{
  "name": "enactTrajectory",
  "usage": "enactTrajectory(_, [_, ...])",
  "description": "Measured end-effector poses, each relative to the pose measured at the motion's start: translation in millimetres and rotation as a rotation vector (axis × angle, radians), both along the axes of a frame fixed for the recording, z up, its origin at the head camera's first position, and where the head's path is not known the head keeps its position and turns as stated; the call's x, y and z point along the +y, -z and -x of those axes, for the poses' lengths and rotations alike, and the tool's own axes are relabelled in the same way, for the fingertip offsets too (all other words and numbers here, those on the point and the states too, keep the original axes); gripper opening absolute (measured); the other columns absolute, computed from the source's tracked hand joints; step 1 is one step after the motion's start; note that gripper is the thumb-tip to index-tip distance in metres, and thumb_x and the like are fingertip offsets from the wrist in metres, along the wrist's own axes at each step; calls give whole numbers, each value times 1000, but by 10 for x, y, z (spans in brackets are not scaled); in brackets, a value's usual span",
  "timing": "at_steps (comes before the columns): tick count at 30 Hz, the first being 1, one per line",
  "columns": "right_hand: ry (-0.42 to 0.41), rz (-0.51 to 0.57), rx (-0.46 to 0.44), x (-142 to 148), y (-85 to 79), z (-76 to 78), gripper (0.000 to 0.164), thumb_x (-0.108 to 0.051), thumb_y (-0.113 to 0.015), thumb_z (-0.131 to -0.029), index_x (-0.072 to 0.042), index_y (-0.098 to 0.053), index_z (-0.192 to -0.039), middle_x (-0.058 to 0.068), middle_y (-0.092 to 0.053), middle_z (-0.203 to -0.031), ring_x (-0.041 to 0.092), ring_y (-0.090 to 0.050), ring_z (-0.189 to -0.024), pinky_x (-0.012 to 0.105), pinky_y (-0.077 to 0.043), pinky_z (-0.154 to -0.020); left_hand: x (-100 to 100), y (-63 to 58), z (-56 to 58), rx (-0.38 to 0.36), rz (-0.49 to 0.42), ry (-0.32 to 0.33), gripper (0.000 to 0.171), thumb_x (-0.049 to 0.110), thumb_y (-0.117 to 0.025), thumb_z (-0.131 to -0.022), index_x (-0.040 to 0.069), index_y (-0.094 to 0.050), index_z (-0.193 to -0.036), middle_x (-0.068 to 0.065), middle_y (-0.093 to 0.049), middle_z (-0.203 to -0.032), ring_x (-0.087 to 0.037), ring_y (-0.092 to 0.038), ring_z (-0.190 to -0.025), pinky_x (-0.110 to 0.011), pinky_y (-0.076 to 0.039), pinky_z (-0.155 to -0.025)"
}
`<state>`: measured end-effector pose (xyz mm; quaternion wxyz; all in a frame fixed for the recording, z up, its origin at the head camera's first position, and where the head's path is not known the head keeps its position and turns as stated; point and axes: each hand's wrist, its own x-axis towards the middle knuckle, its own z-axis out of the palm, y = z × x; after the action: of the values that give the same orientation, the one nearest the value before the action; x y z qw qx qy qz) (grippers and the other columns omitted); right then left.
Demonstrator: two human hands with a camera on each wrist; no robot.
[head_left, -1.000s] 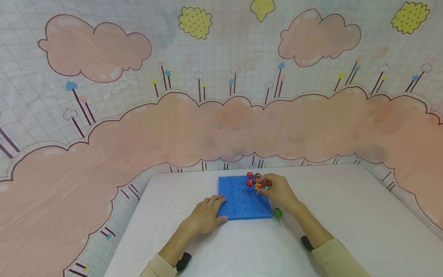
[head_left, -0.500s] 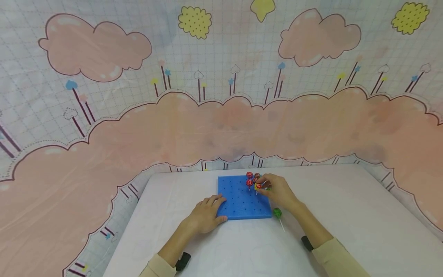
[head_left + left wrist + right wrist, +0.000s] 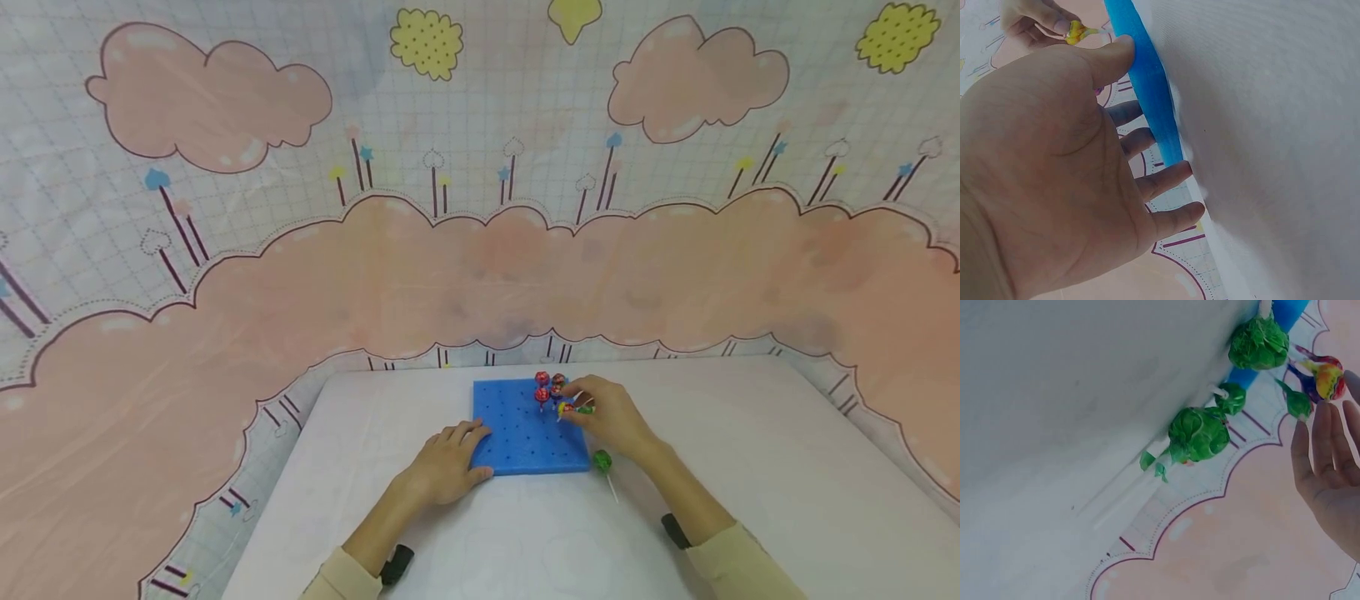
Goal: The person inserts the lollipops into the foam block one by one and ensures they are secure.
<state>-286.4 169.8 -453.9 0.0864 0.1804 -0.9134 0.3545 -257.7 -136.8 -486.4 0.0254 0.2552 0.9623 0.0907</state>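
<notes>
At the blue board (image 3: 517, 454), right grip (image 3: 610, 419) pinches a yellow-red lollipop (image 3: 564, 409), left grip (image 3: 445, 468) rests outspread; sideways tilt could dislodge neighbouring lollipops (image 3: 542, 395).

A hand could pass over the near middle of the blue board (image 3: 525, 442), between the left hand (image 3: 447, 467) at its left edge and the right hand (image 3: 611, 417) above its right side. Upright lollipops (image 3: 542, 395) bar the far right part. A loose green lollipop (image 3: 602, 461) obstructs the near right corner. In front, the desk (image 3: 525, 542) leaves a wide lane between the forearms; the backdrop (image 3: 480, 283) walls off the rear.
</notes>
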Motion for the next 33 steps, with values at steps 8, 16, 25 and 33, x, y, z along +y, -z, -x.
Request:
enactTrajectory(8, [8, -31, 26, 45, -50, -64, 32, -17, -83, -91, -9, -74, -121, 8, -72, -118, 26, -68, -103, 43, -60, -88, 0, 4, -6, -4, -6, -2, 69, 52, -59, -104, 15, -42, -159, -12, -38, -165, -41, -42, -146, -60, -38, -117])
enactTrajectory(16, [115, -45, -40, 52, -93, -154, 22, -18, -82, -92, -9, -76, -111, 4, -73, -103, 21, -66, -95, 37, -61, -83, -3, -15, -16, 2, 1, -3, 69, 52, -60, -103, 15, -42, -159, -12, -38, -165, -40, -42, -146, -60, -38, -117])
enactTrajectory(25, [140, -150, -128, 147, -89, -218, 15, -17, -82, -92, -11, -78, -104, -1, -73, -93, 18, -66, -88, 35, -62, -80, -7, -30, -21, 0, -2, 0, 68, 51, -60, -104, 14, -42, -159, -12, -39, -164, -41, -42, -146, -60, -38, -117])
enactTrajectory(33, [92, -197, -193, 225, 29, -251, 15, -18, -84, -90, -12, -78, -102, -5, -67, -84, 14, -60, -78, 26, -56, -67, -8, -16, -11, -1, -9, -2, 69, 52, -59, -104, 14, -42, -159, -12, -39, -165, -40, -42, -146, -60, -38, -117])
